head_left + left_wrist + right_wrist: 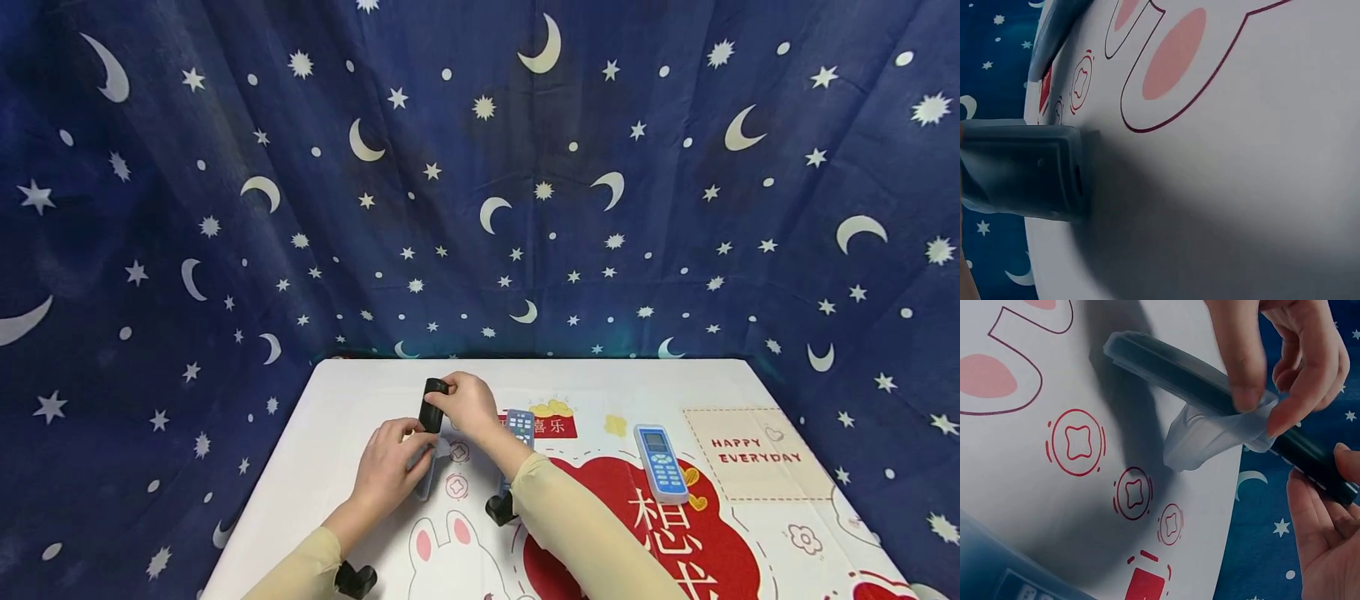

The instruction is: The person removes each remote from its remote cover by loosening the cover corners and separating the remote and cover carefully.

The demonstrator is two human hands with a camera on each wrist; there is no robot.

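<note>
A black remote control (432, 404) is tilted above the table, its lower part inside a translucent plastic sleeve (1200, 434). My right hand (471, 407) grips the bare upper end between thumb and fingers. Lower down, my left hand (393, 458) pinches the sleeve's loose, crumpled mouth around the remote. The right wrist view has both hands in it, the left hand (1291, 356) above and the right hand (1329, 531) at the far end. In the left wrist view the sleeved lower end (1022, 172) shows close up, casting a shadow on the cloth.
A bluish remote (520, 423) lies just right of my hands, partly hidden by the right forearm. Farther right rests a white and blue remote (662, 465) with a small screen. A printed white cloth (300, 492) covers the table; a dark starry curtain (450, 208) hangs behind.
</note>
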